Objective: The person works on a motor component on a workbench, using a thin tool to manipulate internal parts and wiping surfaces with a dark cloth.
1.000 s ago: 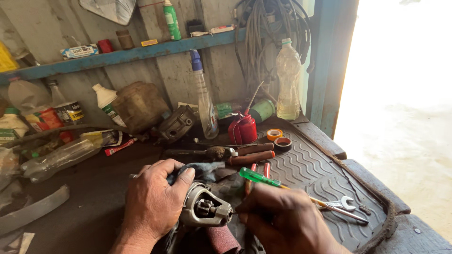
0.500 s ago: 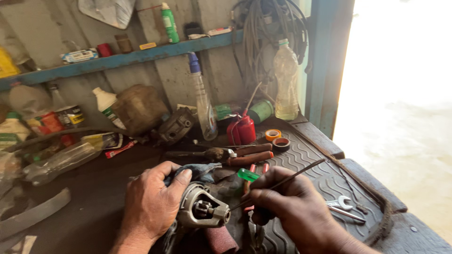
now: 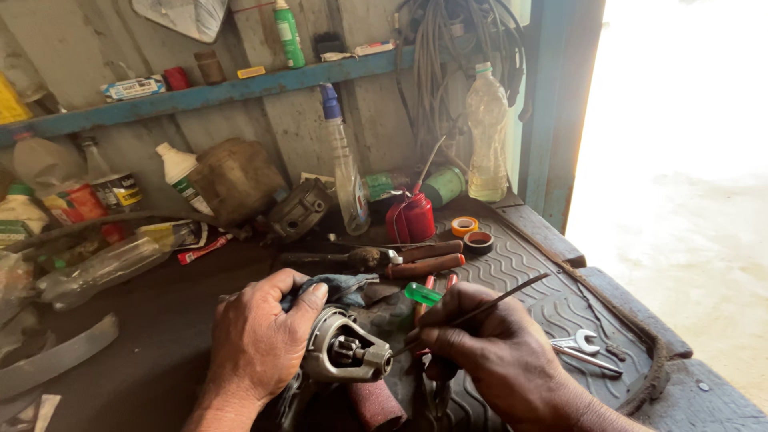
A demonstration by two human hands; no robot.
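On the dark bench, close to the person's body, the left hand (image 3: 260, 340) wraps round a grey metal part (image 3: 346, 354), fingers curled tight over its back, a blue rag (image 3: 340, 286) bunched under the fingertips. Its open end faces right, showing a small toothed piece inside. Just beside it the right hand (image 3: 488, 348) pinches a thin rod (image 3: 480, 310) between thumb and fingers, pen-fashion; the rod slants up to the right, its lower tip right at the mouth of the part, though I cannot tell if it touches. A green-handled screwdriver (image 3: 422, 294) lies just behind the knuckles. Farther back lie two brown handles (image 3: 428, 258), a red oil can (image 3: 414, 216), and two tape rolls (image 3: 472, 233). On the ribbed mat (image 3: 544, 272) to the right sits a spanner (image 3: 578, 342). Bottles crowd the back wall beneath a blue shelf (image 3: 208, 92).
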